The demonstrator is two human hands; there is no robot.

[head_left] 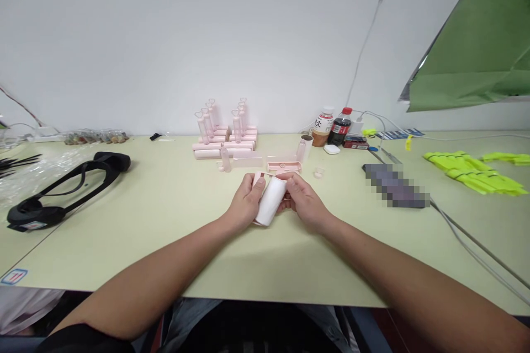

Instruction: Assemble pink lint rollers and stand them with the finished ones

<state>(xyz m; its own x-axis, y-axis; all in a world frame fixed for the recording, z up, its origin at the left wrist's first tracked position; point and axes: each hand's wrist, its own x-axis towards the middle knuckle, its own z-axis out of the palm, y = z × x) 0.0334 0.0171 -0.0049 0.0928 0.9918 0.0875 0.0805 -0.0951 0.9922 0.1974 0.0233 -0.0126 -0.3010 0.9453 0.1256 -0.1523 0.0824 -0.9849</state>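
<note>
Just above the table, a white roll (271, 202) sits tilted in a pale pink case (257, 177). My left hand (247, 198) is closed on the case's left side, its thumb near the roll's upper part. On the right end of the roll and case, my right hand (302, 198) has its thumb and fingers closed; its lower fingers are partly hidden behind the roll. Beyond the hands lie an open pink case part (284, 166), a pink translucent strip (247, 161) and a small upright pink tube (226, 160).
Pink boxes (207, 150) with heart-topped tubes (237, 124) stand by the wall. At right are a cola bottle (340, 128), a milky-labelled bottle (322, 128), a phone (395, 186) and yellow-green bundles (476, 172). A black headset (70, 187) lies left.
</note>
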